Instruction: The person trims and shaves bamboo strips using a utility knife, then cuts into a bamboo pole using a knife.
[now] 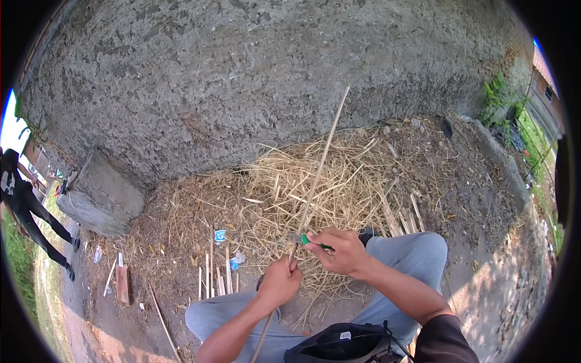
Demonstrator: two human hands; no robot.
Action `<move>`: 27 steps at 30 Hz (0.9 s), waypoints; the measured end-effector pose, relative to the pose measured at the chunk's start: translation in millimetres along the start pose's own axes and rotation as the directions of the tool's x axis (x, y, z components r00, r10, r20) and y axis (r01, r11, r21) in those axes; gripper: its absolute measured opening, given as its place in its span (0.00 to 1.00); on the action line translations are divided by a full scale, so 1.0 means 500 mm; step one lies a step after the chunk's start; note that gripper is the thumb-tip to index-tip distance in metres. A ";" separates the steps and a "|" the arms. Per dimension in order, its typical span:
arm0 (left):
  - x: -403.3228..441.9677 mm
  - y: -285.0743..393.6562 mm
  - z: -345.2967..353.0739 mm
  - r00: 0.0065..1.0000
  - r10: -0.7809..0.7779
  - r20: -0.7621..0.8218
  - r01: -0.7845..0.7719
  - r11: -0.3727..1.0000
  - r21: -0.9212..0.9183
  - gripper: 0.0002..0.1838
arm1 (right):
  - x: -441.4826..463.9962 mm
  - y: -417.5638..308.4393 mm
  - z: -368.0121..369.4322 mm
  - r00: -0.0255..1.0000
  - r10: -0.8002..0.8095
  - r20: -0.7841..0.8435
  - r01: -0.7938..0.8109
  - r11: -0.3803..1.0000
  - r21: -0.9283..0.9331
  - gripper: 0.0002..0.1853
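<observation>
A long, thin bamboo strip (324, 158) runs up from near my lap toward the wall. My left hand (279, 283) is closed around its lower part. In my right hand (340, 250) is a green-handled tool that looks like pliers (305, 239), the fingers wrapped round its handle. Its grey metal head meets the strip just above my left hand. Whether the jaws grip the strip, I cannot tell. Beyond both hands lies a heap of pale shavings (290, 181) on the ground.
A rough grey wall (272, 78) rises in front, with a concrete block (106, 193) at left. Split strips (215, 275) lie beside my left leg, others (411, 218) by my right knee. A dark bag (345, 345) rests at my lap. A person (30, 206) stands far left.
</observation>
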State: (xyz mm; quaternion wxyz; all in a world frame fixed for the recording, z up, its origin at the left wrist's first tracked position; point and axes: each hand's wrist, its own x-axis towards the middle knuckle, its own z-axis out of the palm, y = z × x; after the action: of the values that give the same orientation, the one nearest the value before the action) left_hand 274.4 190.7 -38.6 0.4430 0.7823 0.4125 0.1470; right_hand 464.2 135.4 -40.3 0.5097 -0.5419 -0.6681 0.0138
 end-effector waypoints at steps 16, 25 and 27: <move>-0.097 0.004 0.022 0.987 -0.042 0.157 0.029 0.996 0.087 0.09 | 0.054 0.138 -0.085 0.950 0.234 -0.208 -0.269 0.950 -0.161 0.11; -0.218 0.009 -0.054 0.988 -0.081 0.130 0.051 0.974 0.219 0.10 | 0.075 0.183 -0.101 0.910 0.304 -0.281 -0.361 0.914 -0.183 0.11; -0.257 0.013 -0.065 0.981 -0.140 0.138 0.102 0.963 0.248 0.11 | 0.076 0.186 -0.077 0.931 0.203 -0.303 -0.268 0.944 -0.193 0.12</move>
State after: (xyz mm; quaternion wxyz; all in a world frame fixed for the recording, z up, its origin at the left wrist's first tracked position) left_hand 179.4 108.0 2.6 0.3840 0.8122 0.4390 0.0079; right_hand 561.0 181.2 -49.8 0.5269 -0.6706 -0.5163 -0.0790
